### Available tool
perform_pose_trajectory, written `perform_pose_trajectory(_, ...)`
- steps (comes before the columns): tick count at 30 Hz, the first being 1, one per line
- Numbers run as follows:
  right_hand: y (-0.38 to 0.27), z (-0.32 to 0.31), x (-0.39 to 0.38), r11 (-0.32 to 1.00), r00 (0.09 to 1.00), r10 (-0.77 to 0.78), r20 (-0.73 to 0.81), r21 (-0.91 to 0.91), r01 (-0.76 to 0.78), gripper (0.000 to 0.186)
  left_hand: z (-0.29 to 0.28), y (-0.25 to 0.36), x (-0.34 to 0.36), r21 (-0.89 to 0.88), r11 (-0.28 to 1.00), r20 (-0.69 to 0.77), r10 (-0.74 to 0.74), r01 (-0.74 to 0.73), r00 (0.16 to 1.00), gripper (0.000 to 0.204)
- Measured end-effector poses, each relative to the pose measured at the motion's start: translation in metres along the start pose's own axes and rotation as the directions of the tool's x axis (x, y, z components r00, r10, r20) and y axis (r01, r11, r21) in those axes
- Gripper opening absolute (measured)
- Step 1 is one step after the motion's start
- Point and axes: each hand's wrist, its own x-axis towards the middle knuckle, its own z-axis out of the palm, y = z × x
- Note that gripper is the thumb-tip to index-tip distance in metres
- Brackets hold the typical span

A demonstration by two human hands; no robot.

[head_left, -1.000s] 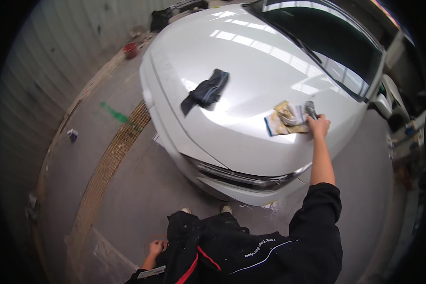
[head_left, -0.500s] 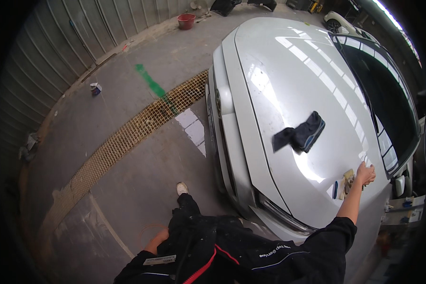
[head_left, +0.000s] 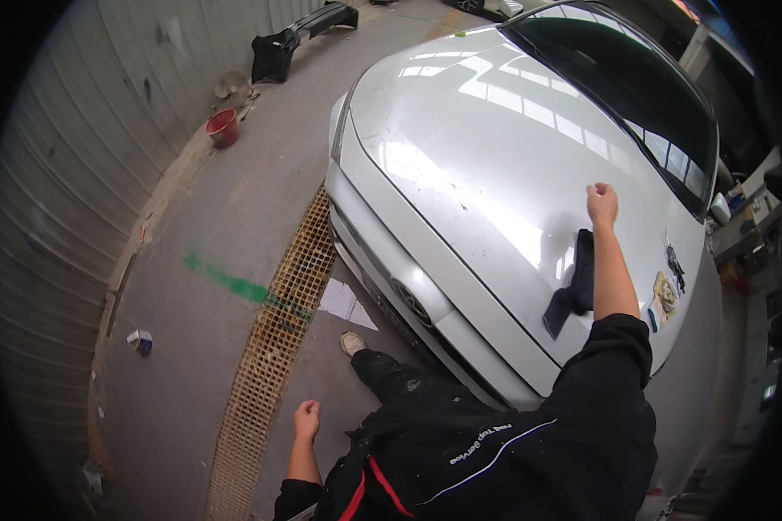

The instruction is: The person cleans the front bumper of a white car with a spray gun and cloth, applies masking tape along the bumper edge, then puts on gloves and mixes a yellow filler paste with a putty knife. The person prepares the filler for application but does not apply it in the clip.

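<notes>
A white car's hood [head_left: 487, 217] fills the middle and right of the view. My right hand [head_left: 602, 205] is raised over it with the fingers curled closed; whether anything is inside is hidden. Under that forearm, a dark cloth-like bundle [head_left: 573, 286] lies on the hood, partly covered by my arm. To its right are a tan and white pair of gloves or rags [head_left: 663, 300] and a small dark tool [head_left: 675, 267] of unclear kind. Low at my left side hangs my left hand [head_left: 308, 419], fingers pressed together, with their contents too small to make out.
A yellowish floor grating [head_left: 274, 373] runs beside the car's front. A red bucket [head_left: 222, 128] and a black bumper [head_left: 300, 39] stand near the corrugated wall [head_left: 78, 174]. On the floor at left is a small can [head_left: 140, 341].
My right hand has left the hood's right side near the gloves and moved forward and left. My left hand has come out from my side. The view has turned.
</notes>
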Motion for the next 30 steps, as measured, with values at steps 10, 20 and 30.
perform_pose_trajectory(10,-0.351,0.278,-0.024,0.996,0.942,-0.065,0.328,0.084,0.04,0.026,-0.144,0.044,0.142,0.337,0.904,0.071,-0.303,0.263,0.95,0.028)
perform_pose_trajectory(20,-0.499,0.419,0.064,0.991,0.914,-0.03,0.406,-0.109,0.081,0.025,-0.2,0.184,0.444,0.429,0.883,0.181,-0.289,0.189,0.94,0.026)
perform_pose_trajectory(30,-0.481,0.453,0.19,0.954,0.956,0.208,0.206,-0.258,-0.152,0.034,-0.216,0.506,0.768,0.083,0.993,0.182,0.071,-0.087,0.981,0.02)
